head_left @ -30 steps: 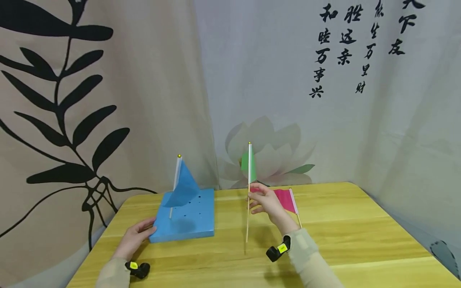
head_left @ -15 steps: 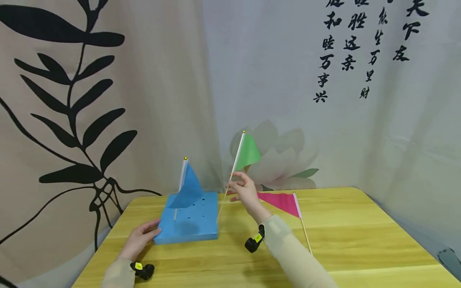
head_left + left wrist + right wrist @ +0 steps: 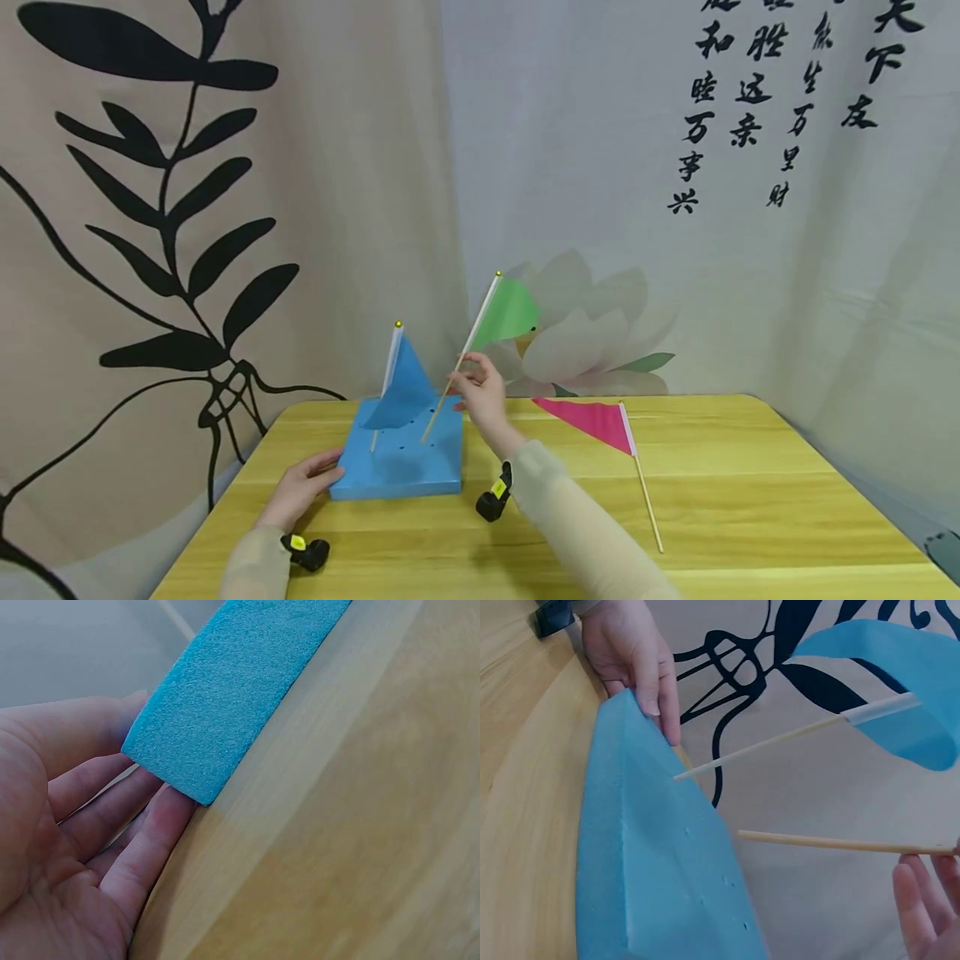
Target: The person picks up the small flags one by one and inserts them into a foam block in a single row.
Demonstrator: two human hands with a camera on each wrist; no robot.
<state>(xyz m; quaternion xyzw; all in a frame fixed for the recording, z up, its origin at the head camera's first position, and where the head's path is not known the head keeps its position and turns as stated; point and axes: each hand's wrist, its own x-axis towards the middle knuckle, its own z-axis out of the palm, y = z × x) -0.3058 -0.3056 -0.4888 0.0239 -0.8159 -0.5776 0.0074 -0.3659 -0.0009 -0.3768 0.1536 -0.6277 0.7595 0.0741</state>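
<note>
A blue foam block (image 3: 397, 483) with small holes in its top lies on the wooden table. My left hand (image 3: 300, 487) rests against its left side; in the left wrist view the extended fingers (image 3: 142, 862) touch the block's corner. A blue flag (image 3: 401, 385) stands in the block, leaning slightly. My right hand (image 3: 482, 396) pinches the stick of a green flag (image 3: 513, 312), tilted with its cloth up and to the right. In the right wrist view the bare lower end of that stick (image 3: 802, 841) points at the block, apart from its holed face.
A pink flag (image 3: 596, 425) lies on the wooden table (image 3: 750, 508) to the right, its stick pointing toward the near edge. Behind the table hangs a pale curtain (image 3: 360, 208) printed with black leaves, a lotus and writing.
My right hand has carried the green flag leftward from beside the pink flag to over the block, and its stick has tilted. The left hand stays at the block's side.
</note>
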